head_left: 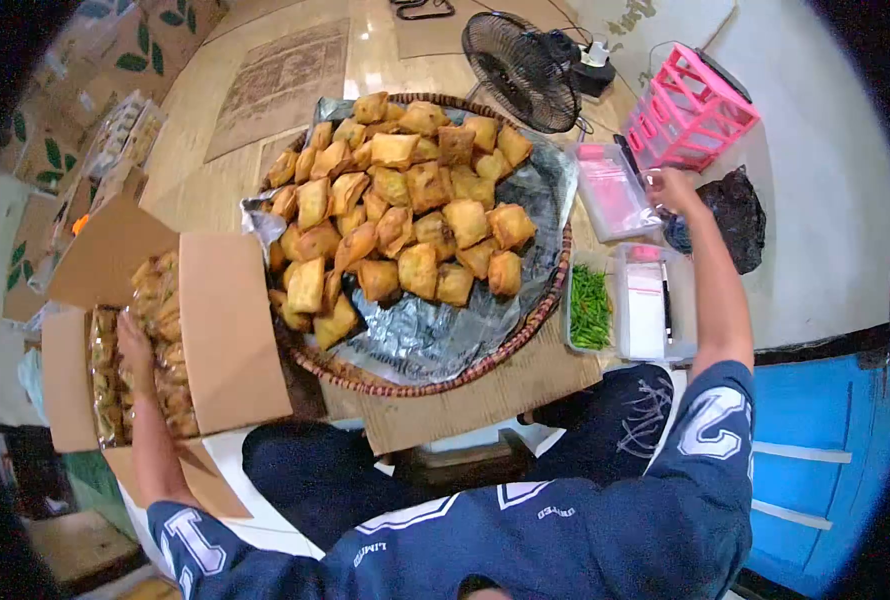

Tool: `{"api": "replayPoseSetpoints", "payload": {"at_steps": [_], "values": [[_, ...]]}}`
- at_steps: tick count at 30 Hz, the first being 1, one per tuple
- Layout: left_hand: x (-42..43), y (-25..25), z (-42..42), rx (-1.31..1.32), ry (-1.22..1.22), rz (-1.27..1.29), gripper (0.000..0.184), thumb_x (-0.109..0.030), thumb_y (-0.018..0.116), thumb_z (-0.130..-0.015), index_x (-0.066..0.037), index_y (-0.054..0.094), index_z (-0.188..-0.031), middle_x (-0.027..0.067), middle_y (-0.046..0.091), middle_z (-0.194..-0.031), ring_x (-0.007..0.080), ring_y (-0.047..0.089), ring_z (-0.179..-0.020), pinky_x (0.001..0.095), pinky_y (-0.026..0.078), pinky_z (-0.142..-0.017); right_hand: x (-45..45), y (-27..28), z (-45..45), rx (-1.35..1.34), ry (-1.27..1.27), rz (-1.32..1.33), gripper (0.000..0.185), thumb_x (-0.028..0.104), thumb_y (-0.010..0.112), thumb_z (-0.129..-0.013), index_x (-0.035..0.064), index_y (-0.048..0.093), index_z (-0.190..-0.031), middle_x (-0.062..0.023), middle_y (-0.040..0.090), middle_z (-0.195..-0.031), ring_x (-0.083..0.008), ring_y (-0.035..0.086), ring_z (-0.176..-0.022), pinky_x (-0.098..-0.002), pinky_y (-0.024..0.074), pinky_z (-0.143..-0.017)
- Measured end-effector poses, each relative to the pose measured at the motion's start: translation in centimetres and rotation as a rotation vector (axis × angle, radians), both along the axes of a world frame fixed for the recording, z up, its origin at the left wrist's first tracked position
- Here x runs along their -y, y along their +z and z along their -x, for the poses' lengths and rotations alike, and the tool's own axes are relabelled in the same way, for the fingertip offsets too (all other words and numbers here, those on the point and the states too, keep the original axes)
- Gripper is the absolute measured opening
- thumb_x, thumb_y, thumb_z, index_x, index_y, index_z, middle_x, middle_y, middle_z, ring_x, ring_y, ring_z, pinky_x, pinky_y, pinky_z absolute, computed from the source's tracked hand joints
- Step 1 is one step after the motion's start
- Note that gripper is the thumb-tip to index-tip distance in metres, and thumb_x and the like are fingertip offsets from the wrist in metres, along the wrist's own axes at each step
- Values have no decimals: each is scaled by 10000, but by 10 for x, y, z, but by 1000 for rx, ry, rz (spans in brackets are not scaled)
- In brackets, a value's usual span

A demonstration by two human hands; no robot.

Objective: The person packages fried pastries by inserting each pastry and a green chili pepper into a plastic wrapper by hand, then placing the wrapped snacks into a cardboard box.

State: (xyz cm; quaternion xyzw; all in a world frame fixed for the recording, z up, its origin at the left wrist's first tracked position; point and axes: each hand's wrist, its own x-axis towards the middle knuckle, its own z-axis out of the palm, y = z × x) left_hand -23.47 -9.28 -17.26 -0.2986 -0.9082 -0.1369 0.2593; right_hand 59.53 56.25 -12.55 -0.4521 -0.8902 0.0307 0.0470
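My left hand (135, 350) is inside the open cardboard box (233, 335) at the left, on clear packs of fried pastries (175, 380); its fingers look extended, and nothing is gripped. My right hand (673, 192) reaches to the right edge of a clear plastic container (615, 195) with pink-and-white packets, its fingers closed near that edge; what they hold is too small to make out. Between my hands, a round woven tray (455, 385) lined with newspaper bears a heap of golden fried pastries (415, 270).
Green chilies (590, 310) lie in a container beside another with white packets (646, 310). Behind are a black fan (522, 72), a pink basket (687, 110) and a black plastic bag (735, 215). More boxes (115, 60) stand at the upper left.
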Motion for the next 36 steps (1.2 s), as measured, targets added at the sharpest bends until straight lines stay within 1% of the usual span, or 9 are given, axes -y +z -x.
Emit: {"api": "replayPoseSetpoints", "payload": {"at_steps": [3,7,11,18,21,23,25,32,36], "values": [[-6,29,-34,522,-112,-305,582,-445,299,-926,10,397,-1276,211,389,-1315,339,375,-1211,354,295,-1003,47,41,14,-43,-110,116,78,30,624,-587,59,622,-660,-56,590,-686,-259,588,-752,-346,450,-730],[-13,68,-85,386,-104,-446,501,-370,375,-921,15,430,-1238,186,448,-1246,291,428,-1145,341,321,-974,149,94,59,-88,350,-276,93,47,619,-540,127,608,-585,-56,529,-1015,-246,375,-1165,-470,204,-998],[-72,121,-227,410,-444,-820,337,-235,451,-907,10,513,-1129,102,556,-1074,177,510,-967,296,386,-878,261,134,139,-321,725,-55,98,121,684,-531,189,615,-518,-59,530,-1116,-330,333,-1191,-486,190,-1001],[-157,82,-432,2389,-1108,-714,823,-687,112,-823,-49,514,-1152,95,576,-1029,130,544,-819,244,424,-689,359,105,231,-520,1225,546,156,106,663,-600,253,632,-558,-64,323,-1391,-388,135,-1315,-542,107,-1034],[-156,74,-414,2079,-1128,-240,850,-691,75,-818,-49,586,-1038,31,574,-802,86,433,-598,218,339,-526,359,93,243,-479,1313,676,148,92,655,-609,238,643,-588,-49,262,-1419,-374,104,-1326,-554,77,-1043],[-151,82,-405,1981,-1290,-144,878,-716,97,-803,-37,601,-1040,17,598,-961,75,358,-583,209,229,-477,356,101,242,-248,1213,563,128,79,655,-604,207,647,-599,-41,261,-1420,-355,84,-1334,-554,61,-1049],[-145,88,-406,1667,-1279,-135,823,-673,85,-839,-84,622,-1044,-25,408,-534,78,309,-473,218,259,-454,353,98,248,-238,1214,547,131,63,656,-593,193,651,-603,-34,256,-1419,-341,87,-1337,-546,64,-1054],[-129,90,-389,1568,-1148,-51,660,-527,183,-918,-69,653,-985,40,593,-675,111,420,-474,235,373,-486,362,99,266,-32,1233,484,123,63,644,-607,186,650,-599,-35,300,-1387,-345,107,-1333,-556,92,-1047],[-127,77,-385,1592,-1019,-148,326,-266,425,-906,-39,648,-978,69,649,-864,109,546,-606,240,450,-573,355,77,277,-272,1135,607,227,72,625,-683,129,643,-902,-72,347,-1353,-319,216,-1305,-464,168,-1060]]}}
